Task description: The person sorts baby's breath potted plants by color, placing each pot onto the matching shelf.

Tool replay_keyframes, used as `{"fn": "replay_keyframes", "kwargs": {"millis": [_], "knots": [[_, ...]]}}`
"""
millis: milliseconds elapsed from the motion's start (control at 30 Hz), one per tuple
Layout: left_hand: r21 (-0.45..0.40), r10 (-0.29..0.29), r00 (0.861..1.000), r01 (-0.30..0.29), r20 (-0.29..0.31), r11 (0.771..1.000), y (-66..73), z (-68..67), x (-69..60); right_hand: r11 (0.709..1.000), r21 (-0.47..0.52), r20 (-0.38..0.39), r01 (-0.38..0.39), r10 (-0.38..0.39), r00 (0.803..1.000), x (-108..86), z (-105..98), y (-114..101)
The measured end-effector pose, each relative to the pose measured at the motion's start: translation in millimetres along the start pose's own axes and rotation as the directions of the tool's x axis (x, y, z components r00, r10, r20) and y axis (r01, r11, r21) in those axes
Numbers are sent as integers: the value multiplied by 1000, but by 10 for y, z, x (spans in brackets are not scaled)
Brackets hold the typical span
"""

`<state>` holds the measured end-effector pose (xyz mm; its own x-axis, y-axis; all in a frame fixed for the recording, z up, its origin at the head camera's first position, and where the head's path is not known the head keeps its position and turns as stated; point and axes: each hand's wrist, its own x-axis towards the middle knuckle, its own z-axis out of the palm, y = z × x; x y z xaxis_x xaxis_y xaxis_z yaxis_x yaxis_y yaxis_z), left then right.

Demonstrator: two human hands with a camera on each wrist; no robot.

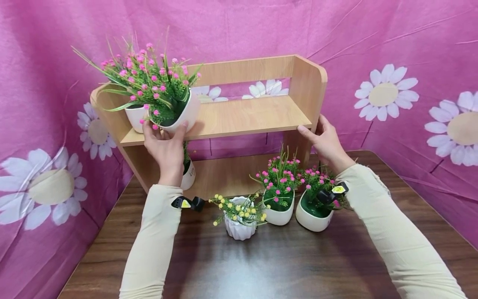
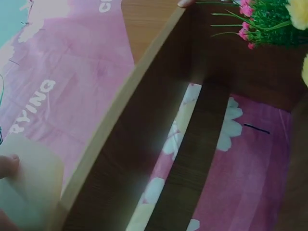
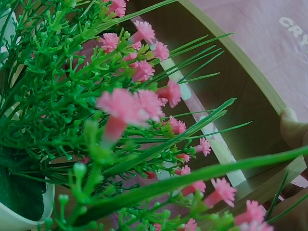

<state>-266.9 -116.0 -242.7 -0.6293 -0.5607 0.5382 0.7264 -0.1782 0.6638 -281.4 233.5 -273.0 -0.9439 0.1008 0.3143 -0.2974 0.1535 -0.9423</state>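
My left hand (image 1: 164,151) grips a tilted white pot of pink flowers (image 1: 191,110) at the left of the wooden shelf's upper board. Behind it on that board stands another white pot (image 1: 135,116), partly hidden by the flowers. In the left wrist view only the left fingers (image 2: 7,166) show, against the white pot (image 2: 36,187). My right hand (image 1: 328,141) holds the right side panel of the wooden shelf (image 1: 307,83), thumb at the upper board's front edge. The right wrist view shows its thumb (image 3: 293,127) on the panel edge, partly behind pink flowers (image 3: 125,108).
On the lower board at left stands a white pot with lettering (image 1: 189,177). In front are a ribbed white pot with yellow flowers (image 1: 240,224) and two pink-flowered pots, one in the middle (image 1: 279,212), one under the right wrist (image 1: 313,218). A pink curtain (image 1: 392,41) hangs behind.
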Motion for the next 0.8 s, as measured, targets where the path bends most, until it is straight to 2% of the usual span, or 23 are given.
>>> {"fn": "replay_keyframes", "kwargs": {"millis": [133, 233, 367, 467, 600, 733, 800], "knots": [[100, 25, 1000, -26, 13, 995, 79, 47, -65, 1000, 11, 9, -6, 6, 1000, -3, 5, 4], [171, 70, 997, -74, 24, 983, 134, 80, -105, 1000, 19, 8, -6, 6, 1000, -2, 3, 6], [182, 141, 990, -142, 14, 973, 141, 118, -119, 1000, 19, 4, -4, 4, 1000, 0, 0, 8], [207, 172, 985, -166, -10, 964, 99, 137, -103, 1000, 16, 5, -7, 7, 1000, -4, -2, 10], [289, 196, 980, -180, -26, 940, -41, 127, -45, 1000, 16, 8, -11, 11, 1000, -5, -5, 10], [405, 200, 979, -172, -27, 898, -172, 96, 7, 1000, 13, 7, -4, 4, 1000, -1, -5, 6], [467, 204, 979, -168, -26, 868, -204, 84, 14, 1000, 17, 9, -4, 4, 1000, -3, -2, 6]]}}
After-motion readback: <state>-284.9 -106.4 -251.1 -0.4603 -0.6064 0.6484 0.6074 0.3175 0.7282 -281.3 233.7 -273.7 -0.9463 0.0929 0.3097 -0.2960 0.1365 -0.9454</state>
